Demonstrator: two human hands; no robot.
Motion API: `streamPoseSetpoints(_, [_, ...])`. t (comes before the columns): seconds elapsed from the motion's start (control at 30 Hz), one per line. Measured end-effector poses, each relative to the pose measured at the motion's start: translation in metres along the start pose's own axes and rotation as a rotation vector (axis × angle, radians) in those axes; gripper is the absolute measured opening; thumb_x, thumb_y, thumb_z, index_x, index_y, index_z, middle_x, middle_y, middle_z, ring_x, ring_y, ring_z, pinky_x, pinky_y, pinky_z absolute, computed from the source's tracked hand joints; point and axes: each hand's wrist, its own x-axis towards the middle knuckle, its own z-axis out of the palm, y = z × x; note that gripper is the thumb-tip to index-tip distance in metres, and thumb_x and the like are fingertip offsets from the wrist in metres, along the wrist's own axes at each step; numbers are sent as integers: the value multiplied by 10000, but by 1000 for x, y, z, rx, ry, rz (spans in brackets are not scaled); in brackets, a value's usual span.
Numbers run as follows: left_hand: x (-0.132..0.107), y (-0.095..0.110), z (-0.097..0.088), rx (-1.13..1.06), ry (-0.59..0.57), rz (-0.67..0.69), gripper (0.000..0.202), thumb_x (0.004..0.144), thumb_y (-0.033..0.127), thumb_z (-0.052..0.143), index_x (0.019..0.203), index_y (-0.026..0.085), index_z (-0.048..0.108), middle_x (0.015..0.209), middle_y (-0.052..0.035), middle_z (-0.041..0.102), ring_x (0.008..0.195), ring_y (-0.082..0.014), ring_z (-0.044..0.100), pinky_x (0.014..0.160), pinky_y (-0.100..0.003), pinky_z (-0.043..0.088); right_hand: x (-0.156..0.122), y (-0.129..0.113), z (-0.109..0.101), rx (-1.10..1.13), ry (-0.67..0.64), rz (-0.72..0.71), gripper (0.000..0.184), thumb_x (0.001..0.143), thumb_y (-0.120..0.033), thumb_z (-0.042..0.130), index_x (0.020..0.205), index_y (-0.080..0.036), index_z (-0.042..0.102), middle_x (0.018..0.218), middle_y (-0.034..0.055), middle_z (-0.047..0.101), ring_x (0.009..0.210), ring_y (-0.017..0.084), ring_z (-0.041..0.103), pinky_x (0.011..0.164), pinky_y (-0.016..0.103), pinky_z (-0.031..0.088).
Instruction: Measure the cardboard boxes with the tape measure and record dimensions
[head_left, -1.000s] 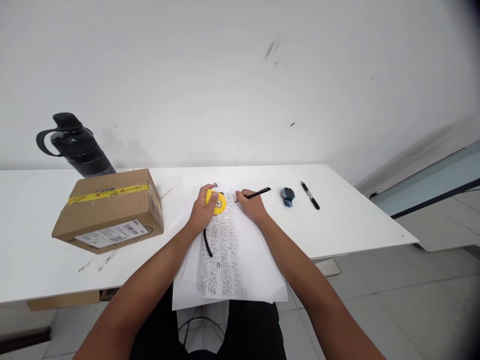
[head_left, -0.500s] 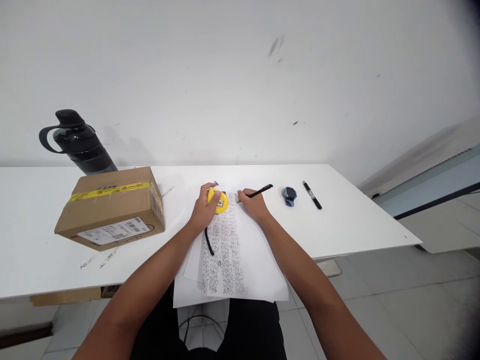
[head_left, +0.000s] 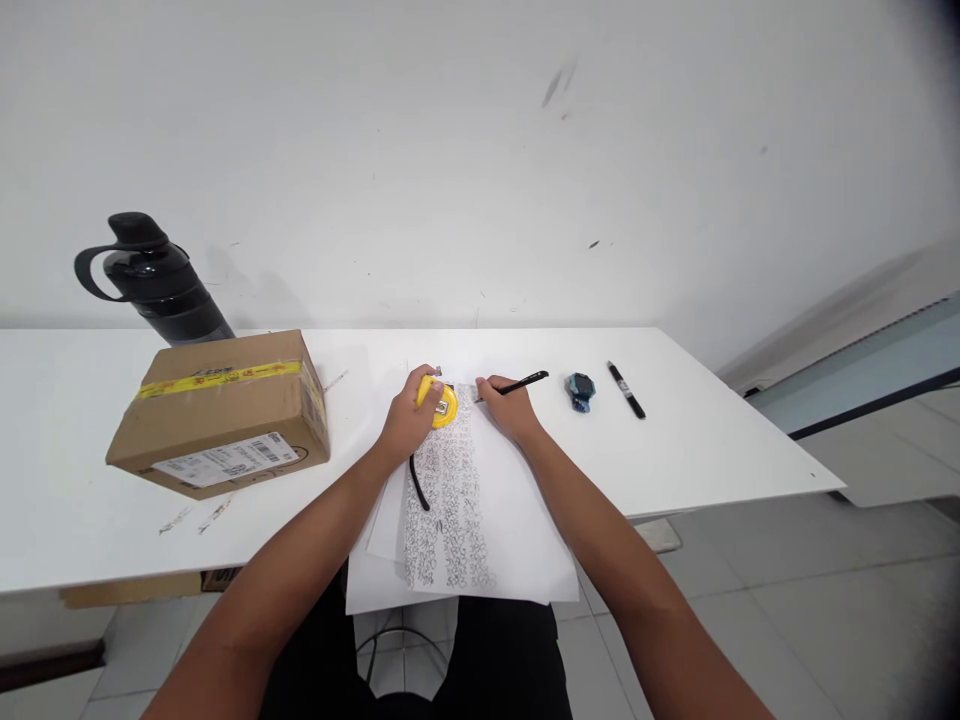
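Observation:
My left hand (head_left: 409, 415) is closed around a yellow tape measure (head_left: 444, 408), which rests over the upper left of the written sheet. A black strap (head_left: 418, 485) hangs from the tape measure across the paper. In my right hand (head_left: 510, 408) is a black pen (head_left: 525, 382), its tip down at the top of the paper. The white paper (head_left: 517, 540) is covered in columns of small dark handwriting and overhangs the front edge of the table. More sheets lie beneath it on the left.
On the left of the white table (head_left: 720, 430) sits a taped cardboard box (head_left: 225, 420), with a black water bottle (head_left: 169, 285) behind it. To the right lie a small blue watch (head_left: 580, 390) and a black marker (head_left: 625, 390). A wall (head_left: 450, 160) runs along the back.
The view has shifted very slightly. Both hands keep their places and grips, with no clear movement of the pen or tape measure.

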Motion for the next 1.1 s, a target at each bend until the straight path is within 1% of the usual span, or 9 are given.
streamPoseSetpoints(0.1, [-2, 1, 0, 70, -20, 30, 358, 914, 521, 434, 1160, 277, 523, 802, 17, 592, 637, -122, 539, 580, -230, 444, -1, -1, 0, -7, 12, 11, 315, 766, -415, 546, 540, -197, 544, 525, -25, 476, 576, 136, 435, 567, 270, 347])
streamPoseSetpoints(0.27, [-6, 5, -1, 177, -84, 152, 324, 926, 466, 419, 1135, 252, 546, 919, -5, 632, 752, -145, 587, 700, -261, 478, -2, 0, 0, -10, 55, 5, 326, 764, -421, 533, 523, -206, 491, 504, -35, 437, 552, 127, 400, 546, 270, 326])
streamPoseSetpoints(0.4, [-6, 8, -1, 210, -113, 211, 280, 920, 426, 440, 1102, 252, 561, 978, -11, 635, 825, -163, 592, 749, -279, 476, -2, 0, 1, -21, 88, 25, 329, 760, -412, 532, 512, -214, 445, 493, -38, 422, 546, 126, 393, 540, 270, 325])
streamPoseSetpoints(0.47, [-7, 8, -1, 207, -115, 208, 265, 910, 422, 458, 1089, 259, 566, 973, -5, 636, 836, -168, 594, 747, -280, 474, -2, 0, 1, -28, 94, 31, 327, 760, -413, 528, 513, -214, 446, 494, -34, 432, 551, 129, 402, 540, 269, 330])
streamPoseSetpoints(0.6, [-7, 7, -2, 199, -100, 176, 243, 881, 411, 507, 1061, 263, 578, 925, 3, 642, 822, -169, 605, 721, -276, 474, -2, -1, 0, -30, 65, 29, 320, 757, -414, 529, 519, -208, 472, 510, -29, 455, 562, 130, 415, 540, 261, 337])
streamPoseSetpoints(0.7, [-7, 7, -2, 209, -78, 166, 229, 862, 409, 539, 1036, 264, 575, 973, 7, 653, 826, -166, 612, 713, -276, 469, -3, -2, 0, -35, 82, 42, 316, 755, -399, 526, 510, -208, 469, 498, -35, 432, 551, 124, 396, 535, 261, 327])
streamPoseSetpoints(0.83, [-7, 7, -2, 239, -49, 149, 217, 838, 405, 571, 1008, 271, 564, 1020, 19, 665, 840, -167, 616, 737, -289, 463, -3, -1, 0, -28, 42, 33, 316, 757, -408, 528, 519, -205, 485, 509, -30, 454, 560, 128, 414, 546, 262, 337])
streamPoseSetpoints(1.0, [-9, 8, 0, 245, -72, 200, 200, 804, 372, 603, 965, 257, 577, 1010, 14, 669, 842, -161, 612, 773, -291, 464, -1, 1, 0, -37, 112, 41, 322, 762, -417, 511, 522, -205, 485, 495, -29, 451, 556, 130, 416, 542, 262, 339])
streamPoseSetpoints(1.1, [-10, 8, 0, 241, -90, 249, 190, 786, 360, 615, 931, 243, 579, 971, 6, 668, 820, -154, 604, 767, -283, 465, 0, 2, -1, -45, 73, 49, 319, 760, -406, 517, 516, -203, 486, 497, -30, 448, 552, 127, 411, 537, 258, 336])
